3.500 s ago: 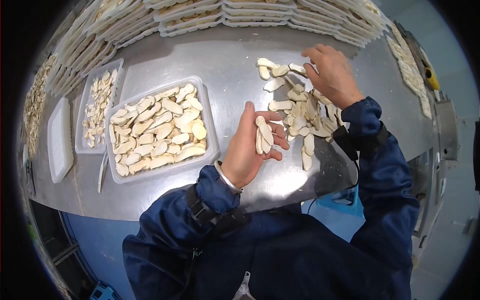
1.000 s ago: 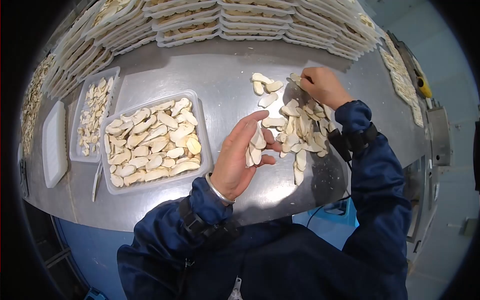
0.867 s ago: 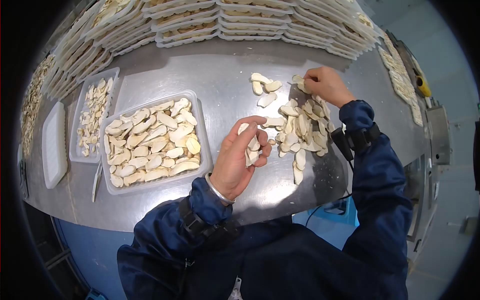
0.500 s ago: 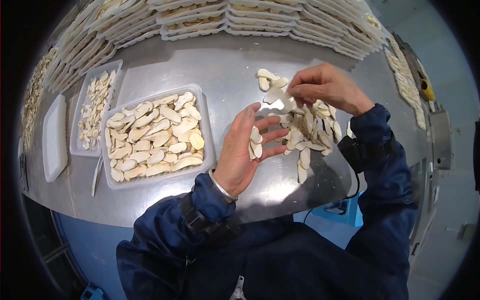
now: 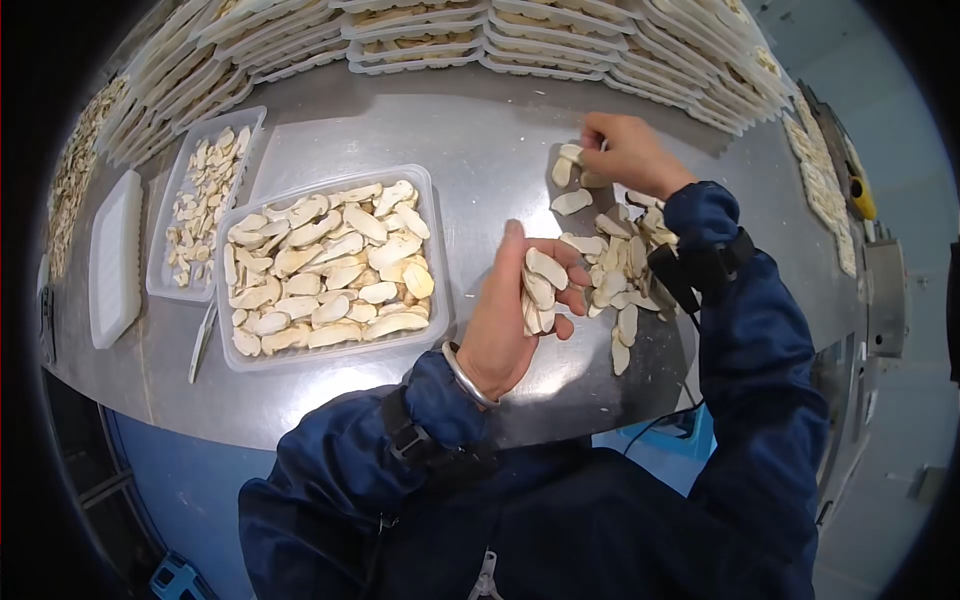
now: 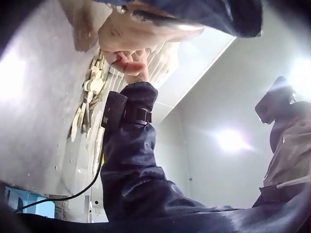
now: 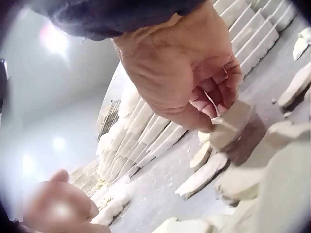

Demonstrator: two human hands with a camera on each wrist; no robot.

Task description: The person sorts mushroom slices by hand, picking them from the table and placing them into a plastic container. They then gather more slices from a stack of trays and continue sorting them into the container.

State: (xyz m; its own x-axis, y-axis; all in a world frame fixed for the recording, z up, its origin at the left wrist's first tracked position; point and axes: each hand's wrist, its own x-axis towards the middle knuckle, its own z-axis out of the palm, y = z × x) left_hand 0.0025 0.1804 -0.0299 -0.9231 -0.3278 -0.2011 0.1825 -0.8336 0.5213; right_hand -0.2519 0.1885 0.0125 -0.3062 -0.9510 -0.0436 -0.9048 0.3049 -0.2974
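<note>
Several pale, elongated slices (image 5: 540, 277) lie stacked in the left hand (image 5: 505, 315), its fingers curled round them and its thumb raised. In the head view the right hand (image 5: 635, 155) is farther back, above a few slices apart from the loose pile (image 5: 628, 262). The right wrist view shows the right hand (image 7: 177, 73) pinching a slice (image 7: 232, 125) between thumb and fingers, over other slices. The left hand (image 6: 141, 29) crosses the top of the left wrist view, its held slices hidden there.
Left on the metal table (image 5: 480, 120) stand a full tray of slices (image 5: 438, 290), a tray of smaller pieces (image 5: 180, 292) and a white lid-like tray (image 5: 115, 260). A tweezer-like tool (image 5: 202, 342) lies beside them. Stacked trays (image 5: 415, 62) line the back.
The right hand has moved back from near the left fingers to the small group of slices. The left fingers have curled in, and more slices show in that hand. The head view has shifted slightly.
</note>
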